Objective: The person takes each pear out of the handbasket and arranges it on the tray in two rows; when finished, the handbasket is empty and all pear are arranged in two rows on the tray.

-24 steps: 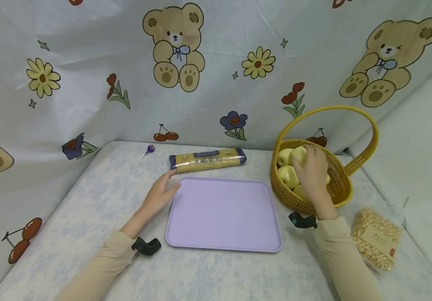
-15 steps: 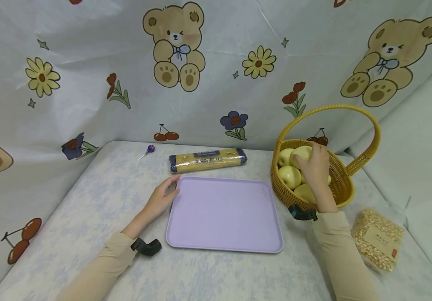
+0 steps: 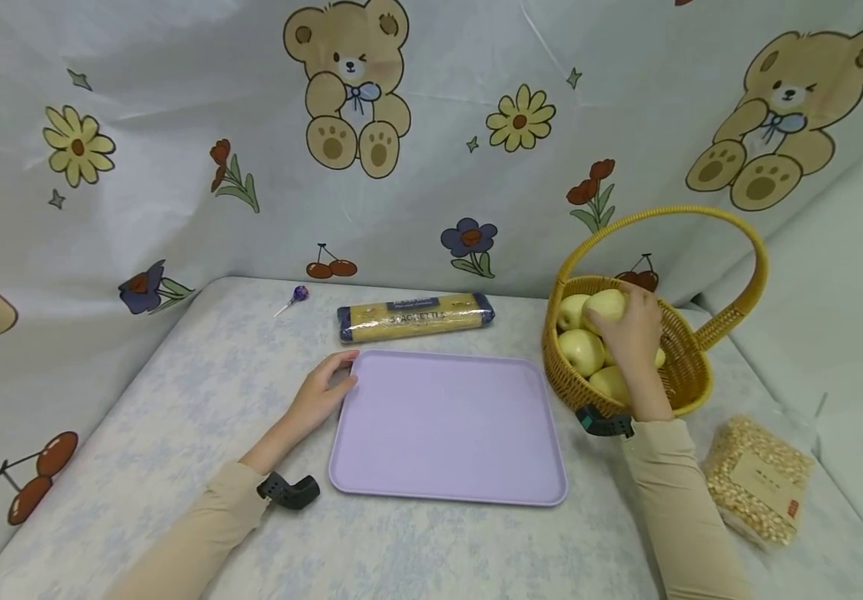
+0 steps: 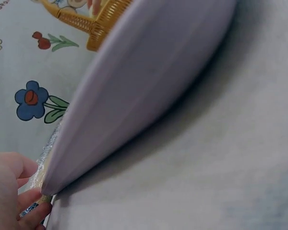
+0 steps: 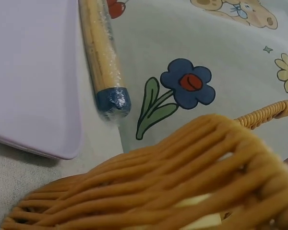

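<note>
In the head view my right hand [image 3: 635, 329] grips a pale yellow-green apple [image 3: 605, 304] inside the wicker basket [image 3: 569, 382]. Several more apples [image 3: 579, 352] lie around and below it. The basket's woven wall [image 5: 149, 191] fills the lower part of the right wrist view and hides that hand. At the far left corner of a lilac tray [image 3: 446, 429], my left hand [image 3: 320, 392] holds the rim, thumb on the left side and fingers at the far edge. The left wrist view shows its fingers [image 4: 31, 197] against the tray's corner.
A spaghetti pack [image 3: 416, 318] lies behind the tray. A wrapped lollipop [image 3: 298, 295] is at the back left. Right of the tray, near the right forearm, sits a clear bag of pale kernels [image 3: 757, 479]. The basket's tall handle [image 3: 754, 275] arches over its back right.
My left hand has come down from beside the spaghetti pack onto the tray's corner. The right hand has shifted slightly right with the apple, still at the basket.
</note>
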`<action>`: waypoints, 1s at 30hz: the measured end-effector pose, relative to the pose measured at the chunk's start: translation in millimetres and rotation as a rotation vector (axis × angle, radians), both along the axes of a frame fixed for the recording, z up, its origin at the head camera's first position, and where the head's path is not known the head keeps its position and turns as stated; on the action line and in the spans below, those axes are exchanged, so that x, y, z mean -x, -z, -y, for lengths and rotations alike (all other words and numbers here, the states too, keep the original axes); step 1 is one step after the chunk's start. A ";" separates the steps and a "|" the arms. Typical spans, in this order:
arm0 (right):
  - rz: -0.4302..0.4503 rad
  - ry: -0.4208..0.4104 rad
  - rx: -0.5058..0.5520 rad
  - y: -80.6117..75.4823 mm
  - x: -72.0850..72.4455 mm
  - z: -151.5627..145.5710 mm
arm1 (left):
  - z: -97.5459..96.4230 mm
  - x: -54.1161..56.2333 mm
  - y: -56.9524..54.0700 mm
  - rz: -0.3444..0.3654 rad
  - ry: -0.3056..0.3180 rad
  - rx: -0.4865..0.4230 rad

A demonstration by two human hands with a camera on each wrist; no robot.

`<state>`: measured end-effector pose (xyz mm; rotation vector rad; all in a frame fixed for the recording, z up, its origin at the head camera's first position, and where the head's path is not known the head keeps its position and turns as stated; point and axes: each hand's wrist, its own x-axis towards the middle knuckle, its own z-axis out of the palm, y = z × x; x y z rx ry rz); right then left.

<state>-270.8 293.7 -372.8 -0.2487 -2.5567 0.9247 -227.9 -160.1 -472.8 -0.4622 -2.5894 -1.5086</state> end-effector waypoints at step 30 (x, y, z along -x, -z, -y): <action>-0.079 -0.027 0.197 4.8 0.4 -2.1 | -2.1 -0.2 -3.4 0.020 -0.011 0.032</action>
